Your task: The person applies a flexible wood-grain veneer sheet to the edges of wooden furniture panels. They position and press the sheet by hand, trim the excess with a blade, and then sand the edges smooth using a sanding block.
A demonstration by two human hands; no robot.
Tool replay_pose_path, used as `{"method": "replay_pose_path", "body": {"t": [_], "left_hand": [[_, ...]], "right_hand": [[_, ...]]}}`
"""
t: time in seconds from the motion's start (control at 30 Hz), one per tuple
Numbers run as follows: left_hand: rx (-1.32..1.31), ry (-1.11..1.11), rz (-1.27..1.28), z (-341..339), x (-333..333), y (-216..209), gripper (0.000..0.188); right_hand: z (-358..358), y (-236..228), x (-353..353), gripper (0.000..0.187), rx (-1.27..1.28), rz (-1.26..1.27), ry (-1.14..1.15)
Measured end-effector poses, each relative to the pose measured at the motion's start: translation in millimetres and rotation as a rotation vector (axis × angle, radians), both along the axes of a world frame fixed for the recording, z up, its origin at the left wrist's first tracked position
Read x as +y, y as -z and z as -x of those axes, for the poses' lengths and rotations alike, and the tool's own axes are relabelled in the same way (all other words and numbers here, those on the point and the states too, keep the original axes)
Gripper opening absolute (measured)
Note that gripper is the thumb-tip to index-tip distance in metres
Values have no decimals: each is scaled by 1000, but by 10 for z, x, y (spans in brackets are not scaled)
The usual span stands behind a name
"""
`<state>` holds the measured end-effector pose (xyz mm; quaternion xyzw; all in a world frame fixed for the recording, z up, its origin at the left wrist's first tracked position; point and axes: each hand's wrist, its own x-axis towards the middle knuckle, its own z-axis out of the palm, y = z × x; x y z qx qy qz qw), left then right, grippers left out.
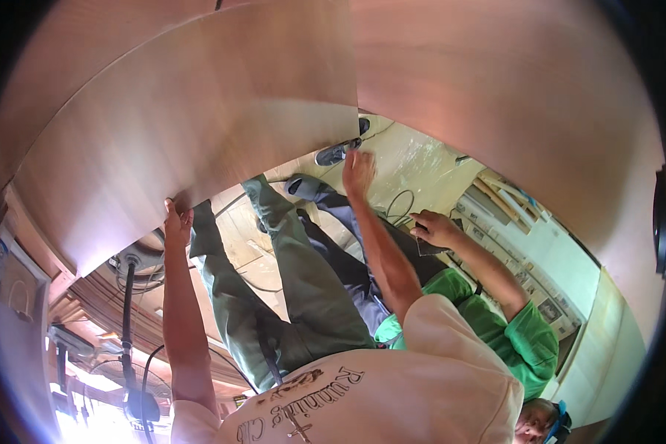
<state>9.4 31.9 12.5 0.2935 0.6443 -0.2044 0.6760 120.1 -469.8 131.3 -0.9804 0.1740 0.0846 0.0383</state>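
Observation:
A large, smooth brown wooden panel (200, 103) spreads across the upper left. My left hand (176, 223) pinches its near edge, thumb on the top face and fingers partly hidden beneath. My right hand (358, 176) is near the panel's right corner, below its edge; motion smears its fingers, so their grip is unclear. To the right of that corner, a second brown panel (496, 96) fills the upper right, and a seam shows where the two meet.
A co-worker in a green shirt (510, 337) stands close on my right, a dark object in one hand (435, 229). Cables (401, 206) and shoes (331, 154) are on the floor. Wood strips (507, 200) lie at right; a black hose (129, 303) hangs at left.

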Motion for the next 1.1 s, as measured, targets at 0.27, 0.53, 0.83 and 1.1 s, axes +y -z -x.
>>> {"method": "replay_pose_path", "body": {"t": [0.27,0.53,0.83,1.1], "left_hand": [[-46,51,8,32,-19,52,70],[-82,13,-3,57,53,18,66],[-90,51,-10,-71,-160,49,66],[-57,1,-63,-140,-118,-33,67]], "right_hand": [[-479,593,-481,32,30,-139,-81],[-596,924,-716,24,-52,-432,-85],[-847,656,-936,21,-75,-359,-290],[-846,496,-600,27,97,-166,-66]]}}
